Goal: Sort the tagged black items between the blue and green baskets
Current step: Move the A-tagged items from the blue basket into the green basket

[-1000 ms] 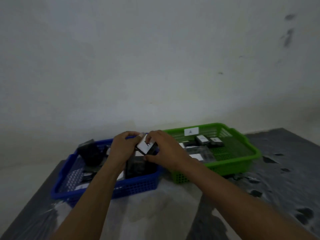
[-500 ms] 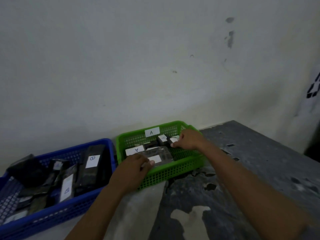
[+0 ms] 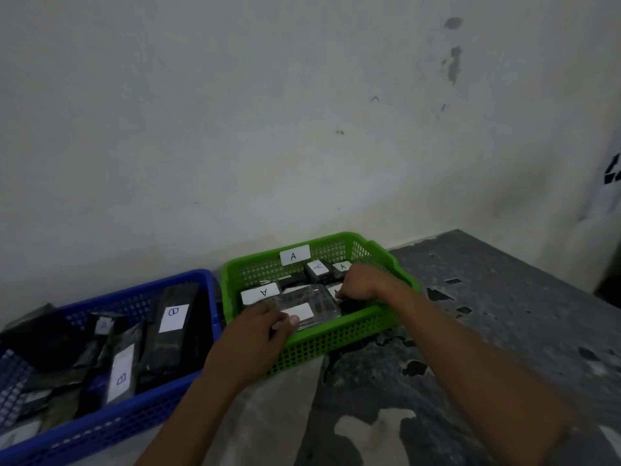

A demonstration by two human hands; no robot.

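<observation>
Fingers (image 3: 340,292) of our right hand (image 3: 361,283) are curled tight and point down into the near right corner of the green basket (image 3: 336,336). There they pinch a small black item (image 3: 349,306), whose white tag (image 3: 334,290) shows just beside the knuckles. How far the fingertips wrap beneath the item is hidden by the hand itself.

Our left hand (image 3: 258,334) reaches over the near rim of the same basket. Its thumb (image 3: 293,319) presses on top of a flat wrapped pack (image 3: 316,299) that bears a blank-looking label (image 3: 299,312), and the other fingers curl at the pack's near edge. We read this as a pinch, though the contact underneath cannot be seen.

Both items lie inside the green basket, which carries an A label (image 3: 294,255) on its far wall. Other A-tagged pieces (image 3: 317,268) sit behind them. The blue basket (image 3: 141,290), just beside it on the left, holds B-tagged packs (image 3: 173,317).

Handling notes, as we judge them:
- **Weight:** the items look small, flat and light, so one hand suffices for each.
- **Surface:** the wrapped pack has a glossy film that is likely slippery and may crinkle.
- **Grip:** we take the pack across its two long edges, thumb above and fingers below.
- **Stiffness:** the contents appear stiff, so bending is a minor concern.
- **Tags:** we avoid lifting by the paper tag, which could peel or tear.
- **Basket floor:** the mesh floor may catch corners, so we lift straight up before moving sideways.
</observation>
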